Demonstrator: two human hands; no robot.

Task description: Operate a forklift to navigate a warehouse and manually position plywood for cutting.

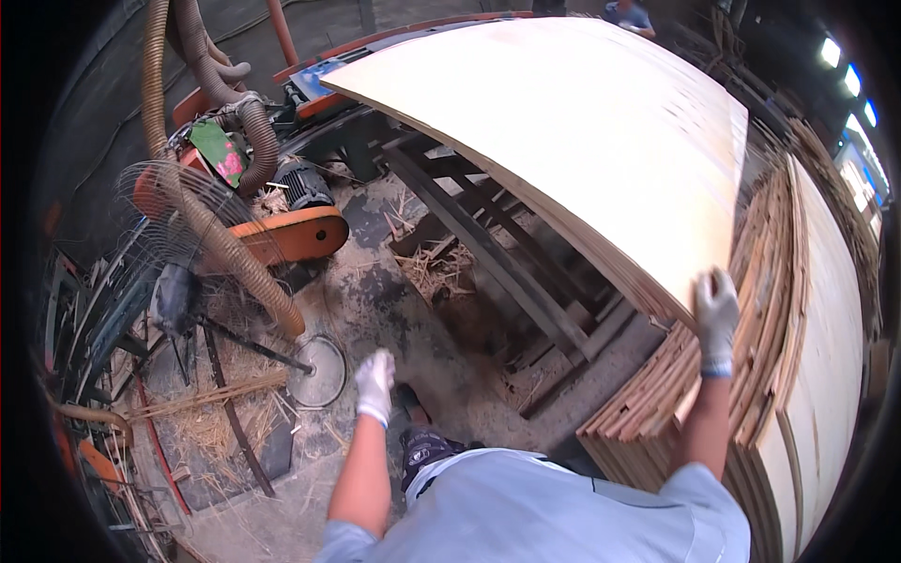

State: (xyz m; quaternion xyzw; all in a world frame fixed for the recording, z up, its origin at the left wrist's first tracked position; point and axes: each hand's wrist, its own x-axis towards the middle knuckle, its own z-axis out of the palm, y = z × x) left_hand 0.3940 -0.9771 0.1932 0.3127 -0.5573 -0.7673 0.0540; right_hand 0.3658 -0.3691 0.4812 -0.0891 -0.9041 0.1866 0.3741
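Note:
My right hand (pixel 717 317), in a white glove, is closed on the near right corner of a large pale plywood sheet (pixel 563 122). That sheet lies on top of a stack whose layered edges show below it. My left hand (pixel 374 380), also gloved, hangs in the air over the floor, away from the sheet. Its fingers look loosely curled, with nothing visible in them. To the right, close by my right forearm, rises another pile of boards (pixel 751 281) with rough, uneven edges.
A dark metal frame (pixel 488 244) stands beneath the sheet. At left are an orange machine (pixel 291 235) with a motor, ribbed hoses (pixel 206 220) and a fan (pixel 169 225) on a round base (pixel 317 372). Wood scraps (pixel 225 432) litter the floor. Another person (pixel 629 17) is at the far end.

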